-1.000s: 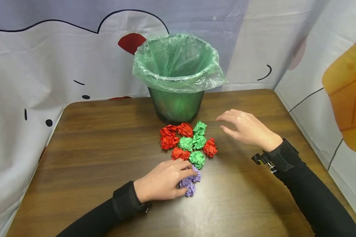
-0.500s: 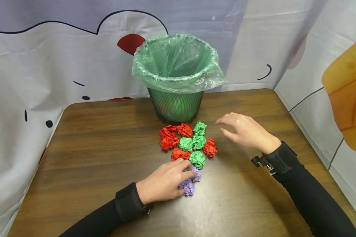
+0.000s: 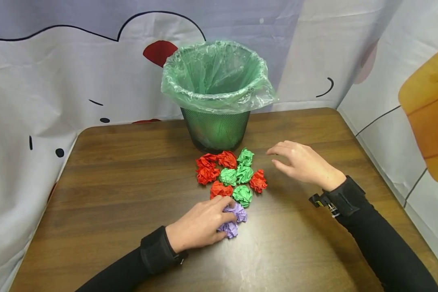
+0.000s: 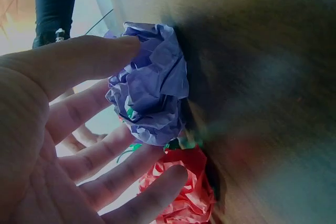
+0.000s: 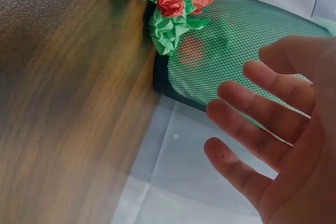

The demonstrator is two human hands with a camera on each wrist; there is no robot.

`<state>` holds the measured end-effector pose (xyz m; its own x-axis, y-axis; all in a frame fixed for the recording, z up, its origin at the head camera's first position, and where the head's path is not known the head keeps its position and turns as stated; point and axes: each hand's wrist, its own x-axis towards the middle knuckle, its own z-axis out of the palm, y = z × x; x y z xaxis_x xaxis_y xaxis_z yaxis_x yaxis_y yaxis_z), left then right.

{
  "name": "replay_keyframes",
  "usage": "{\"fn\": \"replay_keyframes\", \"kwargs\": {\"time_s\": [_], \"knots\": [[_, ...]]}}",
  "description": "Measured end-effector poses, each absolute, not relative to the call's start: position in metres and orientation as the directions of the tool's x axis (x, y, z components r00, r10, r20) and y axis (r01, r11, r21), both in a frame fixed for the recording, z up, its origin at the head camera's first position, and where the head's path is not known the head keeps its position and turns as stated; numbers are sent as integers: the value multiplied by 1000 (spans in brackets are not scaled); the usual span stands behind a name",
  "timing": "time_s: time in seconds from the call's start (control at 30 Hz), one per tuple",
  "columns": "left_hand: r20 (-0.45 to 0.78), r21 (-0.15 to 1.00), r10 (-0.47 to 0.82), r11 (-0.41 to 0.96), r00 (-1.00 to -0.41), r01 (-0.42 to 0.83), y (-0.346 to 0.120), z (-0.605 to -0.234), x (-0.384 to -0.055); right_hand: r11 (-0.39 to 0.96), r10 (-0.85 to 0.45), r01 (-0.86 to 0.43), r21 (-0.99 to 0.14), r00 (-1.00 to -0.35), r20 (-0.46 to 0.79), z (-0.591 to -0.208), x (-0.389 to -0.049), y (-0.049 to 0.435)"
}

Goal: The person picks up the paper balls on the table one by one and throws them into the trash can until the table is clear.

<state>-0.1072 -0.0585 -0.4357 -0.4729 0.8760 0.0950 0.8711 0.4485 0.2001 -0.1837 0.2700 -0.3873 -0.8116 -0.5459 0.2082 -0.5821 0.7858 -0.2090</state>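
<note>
My left hand (image 3: 200,223) curls over crumpled purple paper balls near the front of a cluster. Thumb and index finger are at either side of the nearer purple paper ball (image 3: 229,230); another purple ball (image 3: 239,211) lies just beyond, partly under the fingers. The left wrist view has the thumb tip overlapping the purple paper (image 4: 152,87), the other fingers spread behind it and a red paper ball (image 4: 191,182) below. My right hand (image 3: 301,162) hovers to the right of the cluster, fingers loosely bent and holding nothing. Nearest to it is a red paper ball (image 3: 258,181).
Several red and green paper balls (image 3: 245,174) lie in front of a black mesh wastebasket (image 3: 219,127) lined with a green plastic bag (image 3: 219,103). Faint red and green shapes show through the mesh. A printed curtain (image 3: 106,73) hangs behind the wooden table (image 3: 131,162).
The nearer purple ball has shifted slightly left and away from me, and my left thumb and fingers have drawn in a little around it. My right hand has lowered slightly.
</note>
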Motion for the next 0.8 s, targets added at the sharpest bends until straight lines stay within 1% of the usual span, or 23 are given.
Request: {"fn": "replay_keyframes", "kwargs": {"time_s": [0.13, 0.5, 0.67, 0.8], "knots": [[104, 190, 873, 453, -476, 871, -59, -436, -107, 789, -542, -578, -210, -815, 207, -388, -183, 270], [148, 218, 859, 455, -490, 864, -62, -435, -107, 786, -540, -576, -225, -817, 203, -393, -182, 272], [184, 277, 851, 435, -491, 857, -65, -433, -108, 780, -545, -583, -228, -812, 210, -394, -182, 272], [171, 348, 841, 436, -513, 830, -68, -430, -109, 780, -545, -583, -227, -811, 212, -395, -182, 272]]}}
